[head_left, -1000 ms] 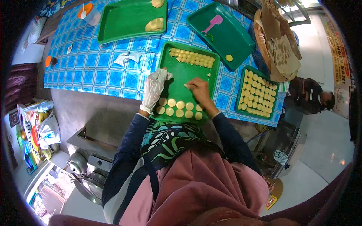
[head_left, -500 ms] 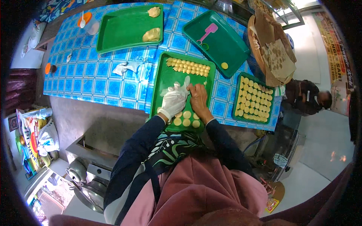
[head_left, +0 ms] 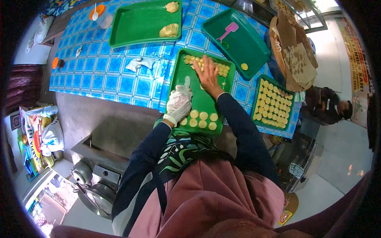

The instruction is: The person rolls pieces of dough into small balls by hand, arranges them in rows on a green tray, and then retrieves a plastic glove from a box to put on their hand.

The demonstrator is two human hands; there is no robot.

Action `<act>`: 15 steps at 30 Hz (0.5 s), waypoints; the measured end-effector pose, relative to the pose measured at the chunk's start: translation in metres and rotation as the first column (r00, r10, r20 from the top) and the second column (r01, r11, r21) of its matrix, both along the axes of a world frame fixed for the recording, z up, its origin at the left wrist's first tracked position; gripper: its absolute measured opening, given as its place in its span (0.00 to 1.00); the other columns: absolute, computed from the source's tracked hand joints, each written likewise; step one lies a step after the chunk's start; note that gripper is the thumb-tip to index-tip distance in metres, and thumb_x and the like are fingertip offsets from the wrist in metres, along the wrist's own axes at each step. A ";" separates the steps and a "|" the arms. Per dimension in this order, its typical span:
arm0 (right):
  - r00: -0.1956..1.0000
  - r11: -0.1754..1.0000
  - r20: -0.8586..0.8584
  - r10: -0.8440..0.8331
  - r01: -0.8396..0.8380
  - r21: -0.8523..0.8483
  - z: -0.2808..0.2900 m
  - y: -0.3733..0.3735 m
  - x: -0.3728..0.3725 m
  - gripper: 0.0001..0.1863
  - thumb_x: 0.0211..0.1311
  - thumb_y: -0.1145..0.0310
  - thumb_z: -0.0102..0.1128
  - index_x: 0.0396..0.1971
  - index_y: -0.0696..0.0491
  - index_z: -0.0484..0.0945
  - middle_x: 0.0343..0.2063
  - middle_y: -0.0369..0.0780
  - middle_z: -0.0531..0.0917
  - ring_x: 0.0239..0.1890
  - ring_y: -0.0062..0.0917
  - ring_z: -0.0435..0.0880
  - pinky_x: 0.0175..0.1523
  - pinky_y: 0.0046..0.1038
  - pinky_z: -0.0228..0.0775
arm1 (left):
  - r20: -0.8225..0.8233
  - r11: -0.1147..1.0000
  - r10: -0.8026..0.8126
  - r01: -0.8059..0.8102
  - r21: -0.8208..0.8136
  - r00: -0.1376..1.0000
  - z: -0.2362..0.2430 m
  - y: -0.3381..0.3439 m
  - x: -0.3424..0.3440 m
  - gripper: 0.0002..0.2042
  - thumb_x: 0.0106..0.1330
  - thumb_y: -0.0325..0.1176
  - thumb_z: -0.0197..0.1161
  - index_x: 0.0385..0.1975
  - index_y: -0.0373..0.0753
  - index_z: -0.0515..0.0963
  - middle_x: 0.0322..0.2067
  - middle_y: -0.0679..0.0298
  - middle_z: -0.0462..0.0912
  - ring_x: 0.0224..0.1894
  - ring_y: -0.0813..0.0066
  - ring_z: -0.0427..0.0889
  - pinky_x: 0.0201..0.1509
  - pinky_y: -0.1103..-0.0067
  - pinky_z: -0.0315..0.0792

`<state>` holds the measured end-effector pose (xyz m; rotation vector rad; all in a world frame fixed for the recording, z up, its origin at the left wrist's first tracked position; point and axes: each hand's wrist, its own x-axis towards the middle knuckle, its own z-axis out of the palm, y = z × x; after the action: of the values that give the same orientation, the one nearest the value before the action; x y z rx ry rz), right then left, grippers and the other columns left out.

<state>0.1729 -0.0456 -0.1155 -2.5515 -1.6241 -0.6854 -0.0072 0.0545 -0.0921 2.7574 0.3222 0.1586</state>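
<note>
The green tray (head_left: 204, 101) in front of me holds rows of small yellow dough balls (head_left: 225, 70) at its far end. Flattened round dough pieces (head_left: 203, 116) lie in rows at its near end. Over the far balls, my bare right hand (head_left: 209, 76) has its fingers spread and covers some of them; whether it touches any is unclear. My left hand (head_left: 179, 104), in a white translucent glove, is curled above the tray's left side, beside the flattened pieces. A pale glove finger sticks out ahead of it. What its palm holds, if anything, is hidden.
A green tray (head_left: 139, 23) with two dough lumps stands far left. Another tray (head_left: 242, 43) holds a pink toy-like shovel (head_left: 228, 31). At right, a tray (head_left: 274, 105) is filled with round dough pieces. A crumpled plastic bag (head_left: 140, 64) lies on the blue checked cloth.
My right hand has left the left hand's side and moved forward over the dough balls, its fingers spreading. The left hand has drawn slightly down within the tray. The whole view has shifted a little.
</note>
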 end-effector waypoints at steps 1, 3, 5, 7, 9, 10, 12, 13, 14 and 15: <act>0.997 0.999 -0.080 0.000 0.004 0.049 -0.001 0.000 -0.003 0.33 0.63 0.71 0.48 0.70 0.43 0.58 0.66 0.57 0.59 0.63 0.52 0.65 0.59 0.55 0.59 | -0.028 0.998 -0.044 0.045 0.037 0.999 -0.002 0.003 -0.005 0.12 0.62 0.33 0.57 0.42 0.34 0.76 0.35 0.53 0.77 0.34 0.58 0.80 0.35 0.65 0.73; 0.994 0.994 -0.102 0.026 -0.015 0.108 0.002 -0.001 0.003 0.30 0.63 0.70 0.47 0.68 0.43 0.62 0.66 0.56 0.60 0.63 0.49 0.65 0.60 0.54 0.56 | -0.116 0.994 0.036 -0.047 -0.095 0.993 0.000 0.001 0.003 0.20 0.58 0.35 0.59 0.52 0.44 0.75 0.38 0.55 0.78 0.37 0.60 0.79 0.36 0.67 0.69; 0.998 0.997 -0.055 0.002 0.002 0.074 0.003 -0.006 -0.002 0.30 0.63 0.71 0.47 0.68 0.43 0.63 0.66 0.56 0.60 0.63 0.49 0.65 0.60 0.54 0.56 | -0.082 0.991 0.045 -0.055 -0.125 0.996 0.006 -0.002 0.005 0.22 0.59 0.34 0.58 0.56 0.44 0.73 0.37 0.55 0.78 0.35 0.60 0.79 0.34 0.67 0.69; 0.998 0.997 -0.067 0.019 -0.014 0.081 -0.001 -0.001 -0.010 0.31 0.64 0.71 0.47 0.69 0.42 0.60 0.66 0.55 0.60 0.63 0.47 0.66 0.61 0.53 0.55 | -0.057 0.987 0.044 -0.052 -0.155 0.997 -0.002 -0.003 0.005 0.25 0.59 0.34 0.58 0.60 0.44 0.70 0.37 0.55 0.78 0.33 0.60 0.79 0.32 0.68 0.69; 0.998 0.997 -0.063 0.025 -0.021 0.077 0.008 0.019 -0.017 0.31 0.62 0.73 0.48 0.68 0.42 0.62 0.66 0.55 0.61 0.63 0.46 0.66 0.60 0.52 0.54 | 0.250 0.993 -0.082 0.056 0.107 0.965 -0.027 0.008 -0.006 0.30 0.61 0.33 0.58 0.67 0.45 0.63 0.35 0.53 0.77 0.30 0.60 0.79 0.28 0.67 0.71; 0.998 0.998 -0.058 0.013 -0.009 0.068 0.012 0.021 -0.020 0.31 0.61 0.75 0.49 0.67 0.42 0.65 0.65 0.56 0.62 0.62 0.46 0.65 0.59 0.51 0.54 | 0.248 0.992 -0.085 0.060 0.108 0.965 -0.029 0.005 -0.010 0.30 0.61 0.33 0.58 0.67 0.45 0.63 0.35 0.53 0.77 0.30 0.60 0.79 0.28 0.67 0.71; 0.997 0.999 -0.075 -0.023 0.027 0.047 0.007 0.000 -0.011 0.30 0.61 0.75 0.49 0.65 0.42 0.67 0.65 0.55 0.62 0.63 0.46 0.65 0.59 0.51 0.54 | -0.216 0.999 0.028 -0.037 -0.038 0.976 0.011 -0.002 0.012 0.32 0.61 0.34 0.57 0.68 0.45 0.61 0.39 0.54 0.78 0.37 0.60 0.79 0.36 0.65 0.73; 0.983 0.970 -0.155 -0.102 0.133 0.205 0.008 -0.013 -0.007 0.30 0.59 0.76 0.51 0.63 0.43 0.70 0.65 0.54 0.61 0.63 0.47 0.64 0.59 0.51 0.54 | -0.280 0.980 0.026 -0.080 -0.181 0.960 0.026 -0.001 0.019 0.29 0.61 0.34 0.56 0.66 0.44 0.63 0.44 0.54 0.78 0.40 0.57 0.79 0.39 0.66 0.74; 0.954 0.907 -0.256 -0.156 0.241 0.345 0.009 -0.024 -0.011 0.29 0.57 0.76 0.52 0.61 0.43 0.72 0.65 0.54 0.61 0.63 0.48 0.64 0.58 0.52 0.53 | -0.284 0.980 0.031 -0.085 -0.178 0.958 0.027 -0.001 0.018 0.29 0.61 0.34 0.56 0.66 0.44 0.63 0.44 0.54 0.78 0.40 0.57 0.79 0.39 0.66 0.74; 0.952 0.908 -0.267 -0.147 0.237 0.345 0.014 -0.033 -0.019 0.29 0.57 0.76 0.52 0.61 0.43 0.72 0.65 0.54 0.61 0.63 0.48 0.64 0.58 0.52 0.53 | -0.206 0.994 -0.068 0.049 -0.100 0.976 0.022 0.003 0.014 0.29 0.62 0.34 0.56 0.66 0.44 0.64 0.47 0.52 0.77 0.43 0.56 0.79 0.41 0.66 0.74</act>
<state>0.1542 -0.0789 -0.1013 -2.4160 -1.0589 -0.6045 0.0070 0.0579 -0.0697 2.6901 0.2942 -0.1598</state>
